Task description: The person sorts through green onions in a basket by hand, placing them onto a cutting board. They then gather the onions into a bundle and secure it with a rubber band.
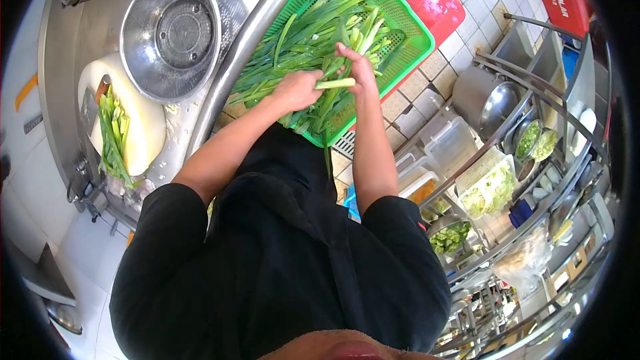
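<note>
A green plastic basket [417, 27] holds a heap of long spring onions [293, 50], their pale stems mostly toward the right. My left hand [298, 90] is closed over the basket around a spring onion, whose thick pale end [335, 83] sticks out toward my right palm. Just to the right, my right hand [359, 67] has its fingers curled in at the stems and leaves. What those fingers grip, if anything, is hidden.
To the left, a steel counter [67, 0] bears a perforated metal colander [170, 30] and a round cutting board [148, 127] with a cleaver [90, 110] and cut spring onions [113, 130]. A red board [443, 7] lies beyond the basket. Metal racks [527, 160] with food containers [487, 183] stand right.
</note>
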A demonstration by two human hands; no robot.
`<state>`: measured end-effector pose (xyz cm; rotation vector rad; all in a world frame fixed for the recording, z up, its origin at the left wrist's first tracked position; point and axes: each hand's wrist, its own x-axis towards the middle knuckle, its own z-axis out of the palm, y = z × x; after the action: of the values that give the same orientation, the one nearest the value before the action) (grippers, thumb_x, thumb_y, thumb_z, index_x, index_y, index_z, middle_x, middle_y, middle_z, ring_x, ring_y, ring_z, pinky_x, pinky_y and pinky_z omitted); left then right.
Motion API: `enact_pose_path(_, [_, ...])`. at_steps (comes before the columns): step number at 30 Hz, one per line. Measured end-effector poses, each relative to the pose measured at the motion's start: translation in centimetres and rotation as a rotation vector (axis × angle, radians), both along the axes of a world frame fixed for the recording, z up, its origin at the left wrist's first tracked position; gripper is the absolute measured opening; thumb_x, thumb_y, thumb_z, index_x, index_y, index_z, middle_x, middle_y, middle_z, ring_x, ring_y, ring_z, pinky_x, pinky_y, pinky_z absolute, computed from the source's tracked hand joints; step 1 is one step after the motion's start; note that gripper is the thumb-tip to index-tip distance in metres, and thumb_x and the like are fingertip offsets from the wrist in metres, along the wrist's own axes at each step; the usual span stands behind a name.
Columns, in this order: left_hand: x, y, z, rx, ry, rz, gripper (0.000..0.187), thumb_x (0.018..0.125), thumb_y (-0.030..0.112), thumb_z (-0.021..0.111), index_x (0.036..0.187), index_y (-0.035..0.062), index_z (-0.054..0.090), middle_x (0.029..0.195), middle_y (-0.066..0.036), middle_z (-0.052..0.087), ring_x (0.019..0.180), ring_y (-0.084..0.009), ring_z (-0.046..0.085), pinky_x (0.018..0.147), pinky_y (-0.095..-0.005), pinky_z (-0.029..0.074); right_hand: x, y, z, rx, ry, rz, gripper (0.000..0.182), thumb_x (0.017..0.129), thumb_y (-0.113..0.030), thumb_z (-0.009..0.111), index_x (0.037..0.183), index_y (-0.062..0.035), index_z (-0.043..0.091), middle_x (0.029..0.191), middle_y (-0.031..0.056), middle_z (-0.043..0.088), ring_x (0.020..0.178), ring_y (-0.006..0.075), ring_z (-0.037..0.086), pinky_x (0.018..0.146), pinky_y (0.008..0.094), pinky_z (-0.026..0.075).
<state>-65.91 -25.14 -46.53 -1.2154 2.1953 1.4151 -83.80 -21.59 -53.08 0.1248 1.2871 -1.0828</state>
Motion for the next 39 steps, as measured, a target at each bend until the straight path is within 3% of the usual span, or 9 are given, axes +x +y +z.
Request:
enact_pose_path(3, [1.9, 0.5, -1.1, -0.132, 0.017, 0.126, 0.032, 0.086, 0.027, 0.067, 0.109, 0.0060, 0.064, 0.083, -0.019, 0.067, 0.071, -0.0354, 0.066, 0.066, -0.0475, 0.050, -0.6, 0.8, 0.5, -0.092, 0.021, -0.088, 0.027, 0.086, -0.023, 0.075, 0.105, -0.0061, 0.064, 0.084, 0.0035, 0.063, 0.062, 0.0124, 0.051, 0.054, 0.0257, 0.042])
enact_pose_path(6, [2.6, 0.1, -1.3, 0.229, 0.000, 0.370, 0.031, 0.090, 0.027, 0.068, 0.113, 0.0062, 0.065, 0.079, -0.010, 0.068, 0.062, -0.0199, 0.062, 0.057, -0.0367, 0.049, -1.9, 1.7, 1.3, -0.115, 0.002, -0.124, 0.029, 0.088, -0.024, 0.074, 0.107, -0.0050, 0.062, 0.092, 0.0069, 0.066, 0.062, 0.0128, 0.050, 0.057, 0.0284, 0.044])
enact_pose_path(7, [2.8, 0.5, -1.9, 0.471, 0.146, 0.685, 0.023, 0.094, 0.023, 0.067, 0.110, 0.0070, 0.066, 0.081, -0.003, 0.067, 0.064, -0.0083, 0.057, 0.051, -0.0274, 0.044, -2.1, 2.0, 2.1, -0.129, -0.020, -0.171, 0.030, 0.088, -0.024, 0.074, 0.107, -0.0047, 0.062, 0.093, 0.0076, 0.067, 0.061, 0.0128, 0.049, 0.058, 0.0294, 0.045])
enact_pose_path(13, [2.9, 0.3, -1.0, 0.584, 0.646, 1.176, 0.013, 0.091, 0.011, 0.069, 0.102, 0.0084, 0.064, 0.101, -0.004, 0.067, 0.082, -0.0120, 0.060, 0.060, -0.0265, 0.045, -1.4, 8.0, 3.6, -0.029, -0.098, -0.355, 0.029, 0.095, -0.037, 0.062, 0.086, -0.0102, 0.053, 0.067, -0.0004, 0.046, 0.054, 0.0122, 0.042, 0.054, 0.0289, 0.039])
enact_pose_path(19, [2.4, 1.5, 0.3, 0.662, 0.717, 1.127, 0.013, 0.090, 0.008, 0.068, 0.103, 0.0091, 0.063, 0.103, -0.005, 0.067, 0.087, -0.0118, 0.059, 0.061, -0.0265, 0.045, 2.4, 8.7, 4.5, 0.087, -0.386, -0.197, 0.051, 0.092, -0.053, 0.061, 0.103, -0.0036, 0.058, 0.068, -0.0014, 0.047, 0.053, 0.0106, 0.041, 0.055, 0.0297, 0.041])
enact_pose_path(23, [2.7, 3.4, -0.1, 0.717, 0.566, 1.026, 0.013, 0.090, 0.010, 0.068, 0.103, 0.0091, 0.063, 0.105, -0.004, 0.067, 0.083, -0.0113, 0.058, 0.059, -0.0256, 0.044, 3.6, 4.6, 2.6, 0.132, -0.363, -0.192, 0.031, 0.091, -0.034, 0.070, 0.106, -0.0097, 0.059, 0.074, 0.0002, 0.053, 0.060, 0.0131, 0.050, 0.059, 0.0306, 0.045])
enact_pose_path(27, [4.4, 2.8, -0.2, 0.785, 0.507, 1.296, 0.015, 0.091, 0.016, 0.066, 0.102, 0.0074, 0.063, 0.100, -0.002, 0.066, 0.073, -0.0098, 0.054, 0.053, -0.0238, 0.038, 3.3, 3.5, 0.3, -0.029, -0.336, -0.433, 0.022, 0.087, -0.015, 0.068, 0.105, -0.0073, 0.059, 0.096, 0.0091, 0.064, 0.083, 0.0229, 0.058, 0.073, 0.0375, 0.048])
enact_pose_path(33, [6.6, 0.3, -0.5, 0.899, 0.685, 1.561, 0.016, 0.085, 0.012, 0.068, 0.098, 0.0041, 0.061, 0.085, -0.003, 0.062, 0.066, -0.0114, 0.054, 0.050, -0.0250, 0.037, -0.4, 6.7, -0.6, -0.038, -0.299, -0.584, 0.018, 0.089, -0.018, 0.054, 0.099, -0.0036, 0.053, 0.088, 0.0113, 0.060, 0.080, 0.0263, 0.057, 0.084, 0.0463, 0.049])
enact_pose_path(39, [6.3, 1.5, -0.8, 0.314, 0.253, 1.027, 0.014, 0.081, 0.012, 0.066, 0.085, -0.0006, 0.062, 0.068, -0.004, 0.055, 0.062, -0.0145, 0.055, 0.051, -0.0303, 0.041, -0.9, 6.4, 4.4, -0.166, -0.285, -0.670, 0.014, 0.086, -0.013, 0.052, 0.096, -0.0035, 0.050, 0.075, 0.0074, 0.050, 0.070, 0.0221, 0.052, 0.078, 0.0473, 0.048])
